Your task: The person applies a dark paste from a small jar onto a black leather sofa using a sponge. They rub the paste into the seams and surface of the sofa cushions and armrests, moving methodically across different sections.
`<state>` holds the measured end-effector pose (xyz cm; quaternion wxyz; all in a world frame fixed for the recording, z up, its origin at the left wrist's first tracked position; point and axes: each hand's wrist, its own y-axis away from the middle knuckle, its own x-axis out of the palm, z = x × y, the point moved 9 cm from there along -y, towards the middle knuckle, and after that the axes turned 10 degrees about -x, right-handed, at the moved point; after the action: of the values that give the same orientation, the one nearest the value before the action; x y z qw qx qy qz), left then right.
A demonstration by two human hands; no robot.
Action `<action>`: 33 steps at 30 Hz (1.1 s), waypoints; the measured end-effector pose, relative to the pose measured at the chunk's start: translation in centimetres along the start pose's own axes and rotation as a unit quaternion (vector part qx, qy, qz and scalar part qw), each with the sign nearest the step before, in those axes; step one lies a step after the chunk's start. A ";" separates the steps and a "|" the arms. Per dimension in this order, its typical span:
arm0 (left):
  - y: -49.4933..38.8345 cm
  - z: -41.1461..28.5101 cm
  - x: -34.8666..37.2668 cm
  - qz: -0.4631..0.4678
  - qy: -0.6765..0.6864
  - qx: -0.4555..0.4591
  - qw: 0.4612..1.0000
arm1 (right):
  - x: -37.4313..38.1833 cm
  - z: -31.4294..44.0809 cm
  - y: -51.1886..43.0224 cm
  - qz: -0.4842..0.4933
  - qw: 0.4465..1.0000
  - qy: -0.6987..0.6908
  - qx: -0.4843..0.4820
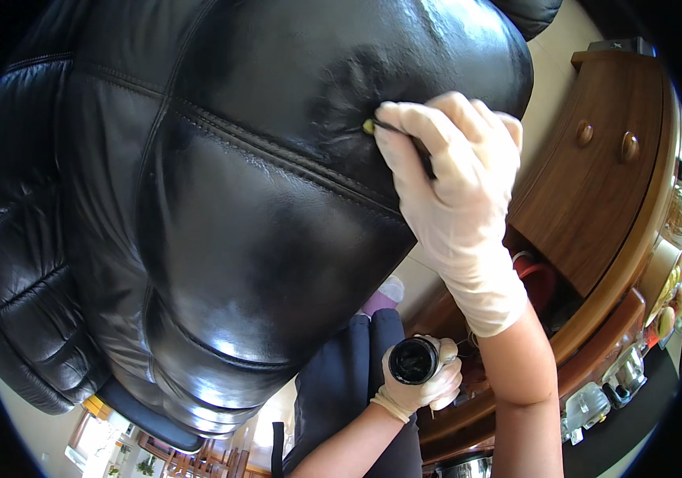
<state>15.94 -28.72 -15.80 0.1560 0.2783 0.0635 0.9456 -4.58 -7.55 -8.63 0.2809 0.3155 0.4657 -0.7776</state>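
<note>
My right hand (454, 161), in a white glove, pinches a small applicator (368, 126) between thumb and fingertips. Only its yellowish end and a dark edge show; the rest is hidden by the fingers. That end is at the black leather seat (269, 77) of a sofa, on a creased, glossy patch (347, 101) just beyond a double-stitched seam (269, 155). Lower down, my gloved left hand (430, 382) is wrapped around an uncovered round jar (414, 360). Dark, shiny contents line the inside of the jar, which is held apart from the leather, above my legs.
Padded sofa sections (30, 334) curve away at the left. On the right stands a wooden cabinet (592, 161) with round knobs, close to my right forearm. A red container (535, 278) sits beside it. Clear containers (586, 406) and other items line the far right.
</note>
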 end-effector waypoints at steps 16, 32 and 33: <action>1.0 -1.1 -0.2 0.004 -0.038 0.020 0.999 | -1.8 -0.2 1.9 0.069 0.996 -0.002 0.059; 0.5 -0.2 2.5 0.085 0.001 -0.021 0.996 | -0.9 0.5 1.6 -0.018 0.998 -0.060 -0.002; 0.3 -0.1 2.8 0.105 0.000 -0.026 0.994 | -1.1 0.0 2.1 -0.035 0.994 -0.099 0.034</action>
<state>13.59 -28.05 -14.42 0.0634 0.2789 0.0094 0.9582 -2.36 -8.29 -8.96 0.2873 0.2295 0.4198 -0.8298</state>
